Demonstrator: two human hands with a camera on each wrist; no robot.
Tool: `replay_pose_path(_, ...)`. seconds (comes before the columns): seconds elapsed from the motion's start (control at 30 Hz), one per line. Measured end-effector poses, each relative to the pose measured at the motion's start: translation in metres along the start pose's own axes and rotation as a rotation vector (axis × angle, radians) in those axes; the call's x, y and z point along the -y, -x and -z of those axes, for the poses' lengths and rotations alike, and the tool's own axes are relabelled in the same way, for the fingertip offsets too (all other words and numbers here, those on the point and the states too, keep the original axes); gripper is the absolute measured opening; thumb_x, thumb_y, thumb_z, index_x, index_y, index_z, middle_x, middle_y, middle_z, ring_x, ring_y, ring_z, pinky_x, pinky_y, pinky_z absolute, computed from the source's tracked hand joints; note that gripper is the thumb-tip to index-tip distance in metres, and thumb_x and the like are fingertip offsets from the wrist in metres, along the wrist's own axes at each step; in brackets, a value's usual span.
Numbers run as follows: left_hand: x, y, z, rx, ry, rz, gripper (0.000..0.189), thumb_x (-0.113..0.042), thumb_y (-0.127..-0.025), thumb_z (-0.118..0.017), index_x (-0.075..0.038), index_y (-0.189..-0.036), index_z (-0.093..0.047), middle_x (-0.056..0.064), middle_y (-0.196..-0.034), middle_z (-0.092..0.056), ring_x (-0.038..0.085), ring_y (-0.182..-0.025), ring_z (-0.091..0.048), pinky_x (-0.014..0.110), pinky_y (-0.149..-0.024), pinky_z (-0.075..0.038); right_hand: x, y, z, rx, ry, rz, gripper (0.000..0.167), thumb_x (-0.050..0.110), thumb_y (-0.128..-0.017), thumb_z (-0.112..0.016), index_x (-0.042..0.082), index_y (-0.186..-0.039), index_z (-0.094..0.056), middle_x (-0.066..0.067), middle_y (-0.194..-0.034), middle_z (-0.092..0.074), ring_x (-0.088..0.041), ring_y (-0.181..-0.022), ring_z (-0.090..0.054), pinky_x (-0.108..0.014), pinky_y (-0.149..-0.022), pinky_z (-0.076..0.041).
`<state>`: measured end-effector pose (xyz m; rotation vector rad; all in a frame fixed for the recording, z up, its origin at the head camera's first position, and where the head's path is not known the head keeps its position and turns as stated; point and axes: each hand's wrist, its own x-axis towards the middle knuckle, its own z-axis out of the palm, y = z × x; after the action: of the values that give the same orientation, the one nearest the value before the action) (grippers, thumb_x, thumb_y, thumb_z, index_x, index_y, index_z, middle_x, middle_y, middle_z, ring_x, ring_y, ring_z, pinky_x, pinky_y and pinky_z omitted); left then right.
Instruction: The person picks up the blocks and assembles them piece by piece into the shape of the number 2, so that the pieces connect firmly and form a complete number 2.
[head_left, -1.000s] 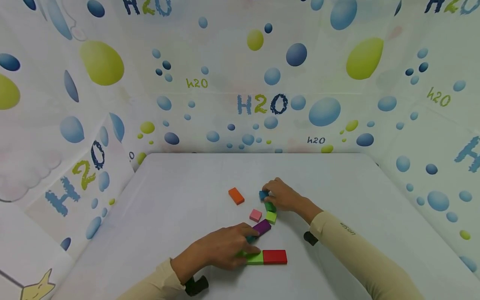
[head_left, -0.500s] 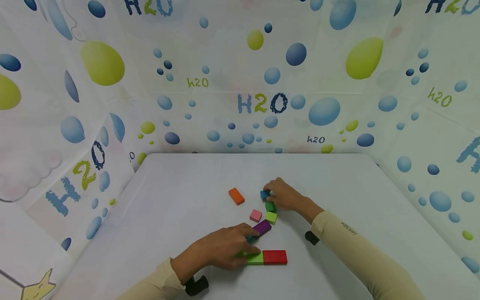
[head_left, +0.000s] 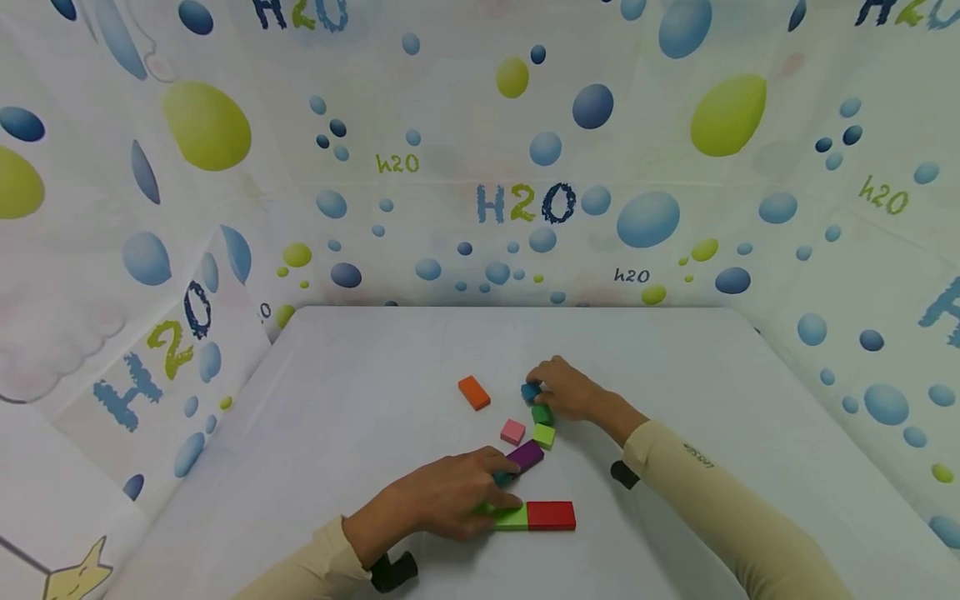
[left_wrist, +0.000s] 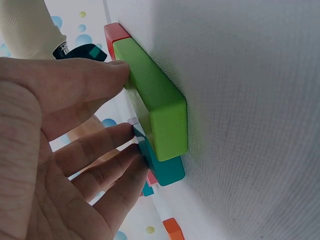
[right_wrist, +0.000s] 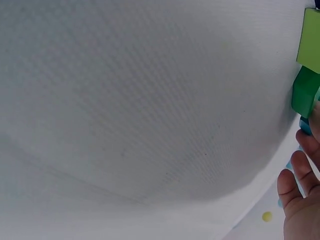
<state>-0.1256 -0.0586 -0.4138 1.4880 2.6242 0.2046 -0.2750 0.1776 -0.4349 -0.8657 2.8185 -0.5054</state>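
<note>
My left hand [head_left: 446, 492] lies over the near blocks. Its thumb touches a long light green block [left_wrist: 150, 85], while the other fingers rest on a teal block [left_wrist: 171, 171]. A red block [head_left: 551, 516] adjoins the light green one end to end. Farther back, my right hand [head_left: 567, 392] pinches a small blue block [head_left: 530, 391] between thumb and fingers; the hand partly covers it. From there a dark green block [head_left: 542, 414], a lime cube [head_left: 543, 435] and a purple block [head_left: 526, 456] form a curved line down to the teal one.
A pink cube [head_left: 513, 431] sits just left of the lime cube. Beyond it, an orange block [head_left: 474, 392] lies at an angle on the white table [head_left: 360, 375]. Behind the table hangs a bubble-patterned cloth [head_left: 450, 100].
The blue block shifts very slightly right in my right hand's pinch, early in the span. My left hand stays in place.
</note>
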Motion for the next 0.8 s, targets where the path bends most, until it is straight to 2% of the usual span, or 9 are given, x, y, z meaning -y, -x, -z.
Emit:
replay_pose_path(0.3, 0.0009, -0.0003, -0.0010, 0.008, 0.014, 0.012, 0.035, -0.030, -0.095, -0.070, -0.035, -0.129, -0.070, 0.000, -0.145, -0.056, 0.018, -0.133, -0.050, 0.031, -0.099, -0.053, 0.0005, -0.0050, -0.0014, 0.035, -0.011, -0.034, 0.036, 0.015, -0.098, -0.067, 0.008, -0.133, -0.063, -0.008, -0.128, -0.061, -0.023, -0.116, -0.049, -0.041, -0.104, -0.049)
replay_pose_path(0.8, 0.0000, 0.0004, -0.0006, 0.010, 0.015, 0.019, 0.036, -0.029, -0.095, -0.070, -0.035, -0.130, -0.070, 0.000, -0.146, -0.056, 0.018, -0.133, -0.049, 0.030, -0.100, -0.053, -0.0016, -0.0072, -0.0011, 0.060, 0.024, -0.019, 0.037, 0.007, -0.097, -0.065, 0.008, -0.134, -0.063, -0.008, -0.131, -0.062, -0.024, -0.119, -0.050, -0.042, -0.106, -0.048)
